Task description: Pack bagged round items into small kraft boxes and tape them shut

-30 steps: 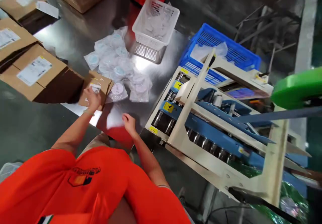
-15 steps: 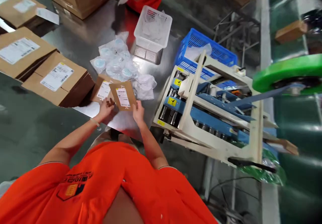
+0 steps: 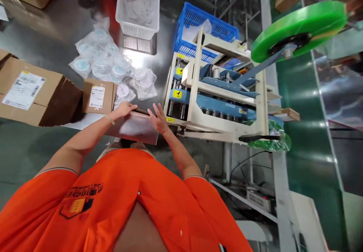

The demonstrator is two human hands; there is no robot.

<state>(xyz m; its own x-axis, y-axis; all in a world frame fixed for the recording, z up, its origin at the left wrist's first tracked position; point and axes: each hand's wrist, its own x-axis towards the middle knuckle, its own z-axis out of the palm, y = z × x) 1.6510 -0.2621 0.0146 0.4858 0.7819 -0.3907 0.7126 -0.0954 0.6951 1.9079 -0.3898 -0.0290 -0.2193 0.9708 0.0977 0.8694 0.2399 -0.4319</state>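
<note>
The left hand [image 3: 124,109] is pinching the left end of a thin box [image 3: 141,112], which is showing nearly edge-on as a narrow brown strip. The right hand [image 3: 159,120] is standing open, fingers spread, at the box's other end; whether it is touching there, I cannot tell. The thin box is sitting between the 2 hands, close to the front edge of the metal table [image 3: 133,127], and a strip of shiny metal is lying between it and that edge. The table's front right corner is showing just below the right hand. On the right, the machine [image 3: 218,102] is standing close beside the table, leaving the right hand little room that way. On the left, a small box [image 3: 98,96] is lying near the front edge, just beside a larger box [image 3: 36,93]. Behind the left hand, clear bags [image 3: 100,57] are crowding the metal. Farther back, a white basket [image 3: 138,31] is standing, and a blue crate [image 3: 185,50] is sitting past the machine.
</note>
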